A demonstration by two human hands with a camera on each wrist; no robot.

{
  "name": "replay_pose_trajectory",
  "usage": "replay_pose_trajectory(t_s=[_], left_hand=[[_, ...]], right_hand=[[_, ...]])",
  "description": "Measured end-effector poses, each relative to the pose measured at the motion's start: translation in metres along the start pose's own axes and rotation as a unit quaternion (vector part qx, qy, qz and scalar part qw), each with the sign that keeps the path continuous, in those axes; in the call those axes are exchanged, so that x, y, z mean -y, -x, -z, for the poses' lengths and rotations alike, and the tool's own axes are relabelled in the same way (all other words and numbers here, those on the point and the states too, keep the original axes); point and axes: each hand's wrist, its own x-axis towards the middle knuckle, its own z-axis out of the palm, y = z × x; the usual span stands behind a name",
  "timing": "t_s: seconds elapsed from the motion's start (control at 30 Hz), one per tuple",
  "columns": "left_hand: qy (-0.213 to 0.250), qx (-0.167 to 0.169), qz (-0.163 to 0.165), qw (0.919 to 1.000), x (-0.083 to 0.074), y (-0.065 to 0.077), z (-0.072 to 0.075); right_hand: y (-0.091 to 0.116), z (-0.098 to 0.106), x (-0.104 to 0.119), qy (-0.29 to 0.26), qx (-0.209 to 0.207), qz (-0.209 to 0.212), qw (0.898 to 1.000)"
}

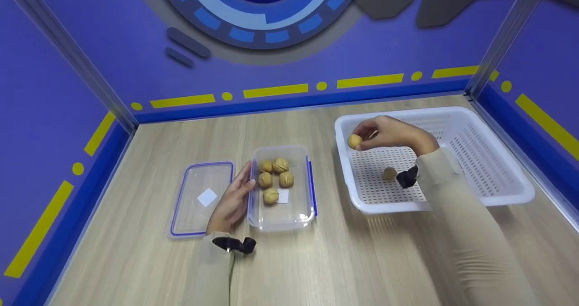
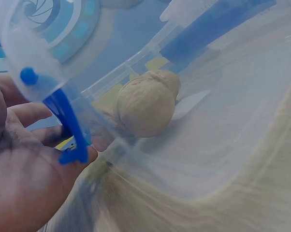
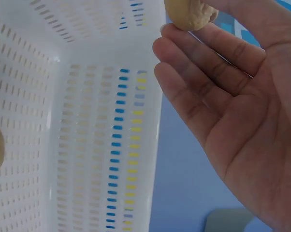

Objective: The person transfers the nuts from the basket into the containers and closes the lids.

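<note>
The right hand [image 1: 384, 132] reaches over the basket [image 1: 371, 208] and pinches a walnut [image 1: 354, 141] between thumb and fingertips, above the end nearest the box; the right wrist view shows the other fingers extended loosely rather than wrapped around it. A light pinch probably suits something so small and round, since the ends of the fingers can hold it without the palm. A second walnut, the loose one [image 1: 389, 174], lies on the basket's floor, partly beyond the wrist camera [image 1: 408, 177]. The left hand [image 1: 231, 202] rests along the near left side of the box [image 1: 282, 215], fingers fairly straight and spread against the wall, seemingly to brace light plastic that could slide; a side flap [image 2: 70, 121] hangs in front of those fingers in the left wrist view, so how firmly they press I cannot tell. Inside the box, five walnuts [image 1: 286, 179] sit towards its far end, where its walls would keep them from rolling away. The lid [image 1: 194, 215] lies flat on the table [image 1: 316, 261], left of the box, which leaves the box uncovered from above.
</note>
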Motion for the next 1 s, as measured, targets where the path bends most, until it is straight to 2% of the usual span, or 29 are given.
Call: replay_pose_trajectory(t_s=[0.3, 0.57, 1.0], left_hand=[[0.006, -0.004, 0.002, 1.0, -0.001, 0.0, 0.0], [0.009, 0.005, 0.005, 0.9999, 0.0, 0.0, 0.0], [0.005, -0.001, 0.003, 1.0, -0.001, 0.0, 0.0]], right_hand=[[-0.004, 0.0, 0.023, -0.004, -0.002, 0.015, 1.0], [-0.01, -0.003, 0.037, -0.004, 0.004, 0.057, 0.998], [-0.028, -0.018, 0.067, -0.006, 0.031, 0.062, 0.998]])
